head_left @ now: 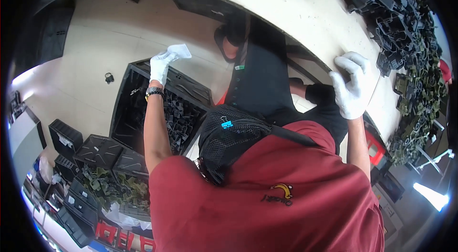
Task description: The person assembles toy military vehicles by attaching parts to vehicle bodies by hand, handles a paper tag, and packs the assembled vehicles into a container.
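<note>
My left hand (160,68), in a white glove, reaches out to the left above a black crate of dark parts. Pinched in its fingers is a small flat white piece (181,51) with straight edges; I cannot make out its kind. A white glove covers my right hand (352,87) too. It rests at the near edge of the pale table (305,18), fingers apart and nothing in them. Beyond it on the table lies a big heap of black plastic parts (389,11), with olive-green parts (420,109) further right.
The black crate (125,94), full of small black parts (179,121), stands on the floor at my left. A small black part (109,78) lies beside it. More dark crates (98,149) and green parts (112,185) are behind. A red stool (374,147) stands at my right.
</note>
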The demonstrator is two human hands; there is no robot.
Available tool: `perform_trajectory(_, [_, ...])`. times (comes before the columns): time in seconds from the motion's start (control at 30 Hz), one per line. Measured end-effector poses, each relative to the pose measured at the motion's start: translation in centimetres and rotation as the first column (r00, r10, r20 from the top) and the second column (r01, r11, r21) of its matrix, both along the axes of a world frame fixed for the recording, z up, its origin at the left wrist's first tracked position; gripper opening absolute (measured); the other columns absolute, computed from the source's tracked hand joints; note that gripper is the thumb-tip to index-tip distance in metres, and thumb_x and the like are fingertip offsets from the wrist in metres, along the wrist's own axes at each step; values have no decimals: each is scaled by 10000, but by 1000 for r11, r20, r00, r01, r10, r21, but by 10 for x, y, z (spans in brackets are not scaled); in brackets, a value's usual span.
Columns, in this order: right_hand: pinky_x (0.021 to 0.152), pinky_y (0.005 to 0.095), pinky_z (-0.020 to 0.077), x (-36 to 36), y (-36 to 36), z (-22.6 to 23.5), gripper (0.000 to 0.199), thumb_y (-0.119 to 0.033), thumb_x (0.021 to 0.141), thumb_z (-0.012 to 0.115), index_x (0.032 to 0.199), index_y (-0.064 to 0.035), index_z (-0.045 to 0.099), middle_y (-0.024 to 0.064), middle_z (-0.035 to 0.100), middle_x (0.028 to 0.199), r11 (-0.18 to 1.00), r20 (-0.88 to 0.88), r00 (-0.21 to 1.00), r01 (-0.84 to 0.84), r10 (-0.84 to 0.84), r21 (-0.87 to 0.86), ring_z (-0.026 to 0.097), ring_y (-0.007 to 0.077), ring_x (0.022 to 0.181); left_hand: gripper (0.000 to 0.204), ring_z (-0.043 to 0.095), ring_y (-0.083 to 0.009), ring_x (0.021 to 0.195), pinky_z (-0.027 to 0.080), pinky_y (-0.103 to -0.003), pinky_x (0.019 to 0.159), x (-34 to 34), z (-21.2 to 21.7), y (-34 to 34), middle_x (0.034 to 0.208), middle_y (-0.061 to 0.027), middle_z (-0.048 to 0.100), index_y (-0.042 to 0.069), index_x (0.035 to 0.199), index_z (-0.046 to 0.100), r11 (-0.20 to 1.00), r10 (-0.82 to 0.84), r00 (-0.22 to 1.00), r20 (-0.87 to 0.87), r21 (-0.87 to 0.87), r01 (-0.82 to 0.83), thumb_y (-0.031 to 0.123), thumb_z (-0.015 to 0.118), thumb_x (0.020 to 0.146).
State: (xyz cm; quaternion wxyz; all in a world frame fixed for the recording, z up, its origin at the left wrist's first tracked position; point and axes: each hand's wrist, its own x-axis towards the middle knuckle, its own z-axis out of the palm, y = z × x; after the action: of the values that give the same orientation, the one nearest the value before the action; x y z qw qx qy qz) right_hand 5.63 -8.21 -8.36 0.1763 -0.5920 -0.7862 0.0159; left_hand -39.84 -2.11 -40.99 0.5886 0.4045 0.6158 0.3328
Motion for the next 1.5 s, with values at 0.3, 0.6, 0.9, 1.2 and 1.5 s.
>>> perform_trajectory(0.3, [788, 400, 490, 5, -2, 8, 271, -77, 709, 760, 963, -79, 664, 123, 631, 991, 983, -145, 980, -117, 138, 142, 589, 318, 894, 447, 633, -254, 1099, 516, -376, 942, 117, 282, -12, 1235, -146, 618, -11, 1313, 512, 898, 285, 639, 714, 33, -438, 90, 646, 899])
perform_trajectory(0.6, [784, 286, 481, -44, -7, 101, 530, -177, 695, 791, 1167, -18, 607, 87, 615, 1043, 993, -899, 437, -95, -19, -67, 570, 153, 898, 394, 620, -197, 1031, 491, -380, 929, 251, 419, -52, 1133, -88, 643, 61, 1301, 535, 915, 131, 653, 746, 163, -370, 228, 641, 960])
perform_trajectory(0.9, [727, 312, 490, -13, -15, 130, 430, -265, 664, 874, 926, -30, 629, 91, 577, 963, 993, -854, 518, 69, 46, 95, 562, 181, 820, 327, 585, -138, 1076, 447, -321, 971, 313, 453, -80, 1198, -57, 639, -9, 1261, 595, 807, -47, 761, 647, 474, -353, 93, 638, 953])
perform_trajectory(1.2, [709, 264, 453, -8, -16, 133, 112, -84, 792, 753, 825, -34, 659, 49, 619, 977, 978, -890, 447, 136, 85, 161, 579, 127, 856, 365, 577, -174, 1116, 446, -366, 992, 316, 460, -80, 1249, -66, 611, 53, 1310, 560, 821, -51, 700, 713, 428, -377, 128, 635, 961])
perform_trajectory(1.5, [688, 286, 465, -3, 28, 161, 74, -49, 803, 713, 820, -15, 649, 75, 627, 903, 942, -714, 673, 75, 194, 327, 582, 165, 775, 428, 559, -185, 1171, 440, -415, 1011, 305, 463, -40, 1287, -51, 588, 97, 1381, 490, 802, -113, 651, 750, 456, -386, 124, 595, 967])
